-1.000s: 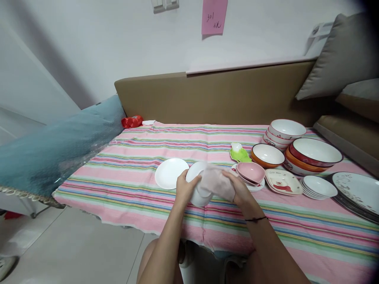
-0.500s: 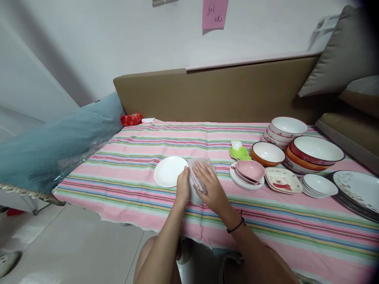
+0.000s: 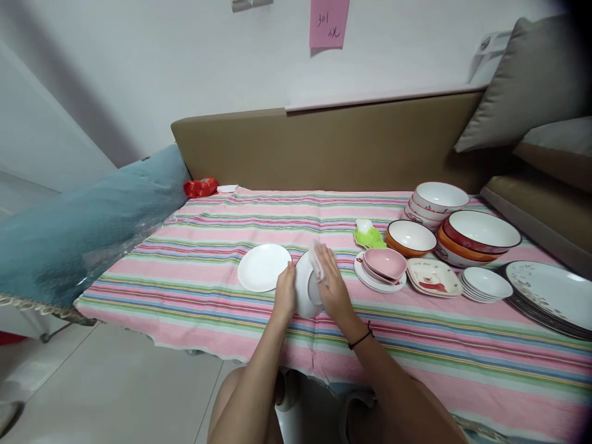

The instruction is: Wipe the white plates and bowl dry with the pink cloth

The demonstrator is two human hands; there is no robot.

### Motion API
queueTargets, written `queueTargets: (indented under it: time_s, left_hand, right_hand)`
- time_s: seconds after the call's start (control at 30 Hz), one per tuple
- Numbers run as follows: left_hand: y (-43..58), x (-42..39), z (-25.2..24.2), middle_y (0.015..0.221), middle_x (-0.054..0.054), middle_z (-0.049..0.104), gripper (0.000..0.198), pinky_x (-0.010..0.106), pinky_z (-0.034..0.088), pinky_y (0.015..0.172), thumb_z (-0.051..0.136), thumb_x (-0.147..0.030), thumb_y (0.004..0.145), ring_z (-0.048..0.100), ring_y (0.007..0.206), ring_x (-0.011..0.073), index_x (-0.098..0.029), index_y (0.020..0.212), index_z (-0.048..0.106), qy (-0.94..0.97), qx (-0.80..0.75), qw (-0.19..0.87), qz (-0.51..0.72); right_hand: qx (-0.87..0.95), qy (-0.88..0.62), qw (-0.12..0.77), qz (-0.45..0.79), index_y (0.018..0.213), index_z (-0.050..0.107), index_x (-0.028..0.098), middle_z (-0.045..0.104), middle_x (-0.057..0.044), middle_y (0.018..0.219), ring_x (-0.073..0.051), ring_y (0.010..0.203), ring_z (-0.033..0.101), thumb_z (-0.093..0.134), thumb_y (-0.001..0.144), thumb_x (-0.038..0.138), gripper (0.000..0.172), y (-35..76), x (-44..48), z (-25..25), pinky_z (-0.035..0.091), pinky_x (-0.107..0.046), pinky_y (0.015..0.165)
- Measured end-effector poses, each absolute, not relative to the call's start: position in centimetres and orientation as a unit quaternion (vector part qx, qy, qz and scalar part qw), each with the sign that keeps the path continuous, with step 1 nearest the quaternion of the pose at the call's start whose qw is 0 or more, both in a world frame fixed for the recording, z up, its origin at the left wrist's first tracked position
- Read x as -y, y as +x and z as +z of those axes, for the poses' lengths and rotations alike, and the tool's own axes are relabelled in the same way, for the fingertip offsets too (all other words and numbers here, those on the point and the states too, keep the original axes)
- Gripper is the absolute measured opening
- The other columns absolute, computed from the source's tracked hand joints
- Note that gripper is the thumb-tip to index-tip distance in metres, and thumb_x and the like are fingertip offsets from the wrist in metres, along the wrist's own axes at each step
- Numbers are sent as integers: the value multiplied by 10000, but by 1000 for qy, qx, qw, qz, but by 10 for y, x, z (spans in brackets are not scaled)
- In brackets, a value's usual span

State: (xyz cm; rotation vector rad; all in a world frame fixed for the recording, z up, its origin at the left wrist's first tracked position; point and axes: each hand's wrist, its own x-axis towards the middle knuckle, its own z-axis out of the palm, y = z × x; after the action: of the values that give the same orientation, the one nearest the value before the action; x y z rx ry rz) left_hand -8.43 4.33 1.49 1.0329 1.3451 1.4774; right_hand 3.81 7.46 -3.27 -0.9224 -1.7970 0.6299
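Near the middle of the frame, the left hand (image 3: 285, 293) was closed around the left edge of a white dish (image 3: 305, 288). It held the dish tilted up on its rim, just above the striped tablecloth (image 3: 208, 246). The right hand (image 3: 333, 287) lay against the dish's right side with its fingers stretched almost flat. It pressed a pale pink cloth (image 3: 317, 258) onto the dish rather than closing around it. The top of the cloth stuck out above the fingertips. Nothing could be seen in the dish.

Just left of the hands, a white plate (image 3: 263, 267) lay flat and bare on the tablecloth. To the right, a green leaf-shaped dish (image 3: 370, 237) held a small white piece. In front of it, a pink bowl (image 3: 385, 261) sat empty on a small stack of white plates (image 3: 375, 282). Beside those stood an orange bowl (image 3: 411, 237), white inside and empty. A square dish (image 3: 432, 277) with a red cartoon print lay nearby.

Further right:
- nested white bowls (image 3: 439, 198)
- a large red bowl (image 3: 481, 231), nested in an orange one
- stacked white saucers (image 3: 485, 283)
- patterned large plates (image 3: 550, 295) at the right edge

None of these held anything.
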Motion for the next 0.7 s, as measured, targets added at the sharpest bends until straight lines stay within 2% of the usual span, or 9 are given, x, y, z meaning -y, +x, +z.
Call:
queueTargets:
  time_s: [0.1,0.27,0.47,0.6,0.7]
  left_hand:
    - [-81,-44,16,937,95,749,624,361,467,921,539,-742,791,634,966,269,-154,880,730,420,-542,414,599]
    - [-83,-44,12,944,95,753,613,367,466,912,539,-728,797,638,927,263,-152,882,730,419,-543,421,593]
    - [-89,-44,7,943,82,751,611,346,467,883,531,-706,816,641,917,255,-145,929,744,411,-533,438,596]
    - [-85,-45,9,815,54,721,593,318,467,792,561,-721,792,606,793,213,-147,810,707,401,-530,442,602]
    - [-81,-45,9,700,21,659,588,292,444,708,600,-742,749,551,702,178,-157,710,654,399,-527,439,608]
  right_hand:
    - [682,-425,515,298,1569,282,244,263,-41,1628,-243,1517,182,322,976,282,596,39,-75,-35,187,-550,1231]
    - [795,-317,473,209,1537,367,243,249,-1,1633,-259,1532,86,393,908,241,630,36,-65,-22,103,-549,1246]
    - [617,-470,526,348,1568,279,234,272,-47,1625,-244,1512,200,323,994,354,589,43,-77,-36,186,-543,1232]
    - [743,-371,492,262,1563,303,246,254,-18,1632,-256,1533,85,371,966,295,603,43,-59,-30,106,-551,1244]
    - [800,-310,471,204,1555,328,252,250,0,1633,-266,1535,53,379,935,246,622,41,-52,-19,100,-557,1243]
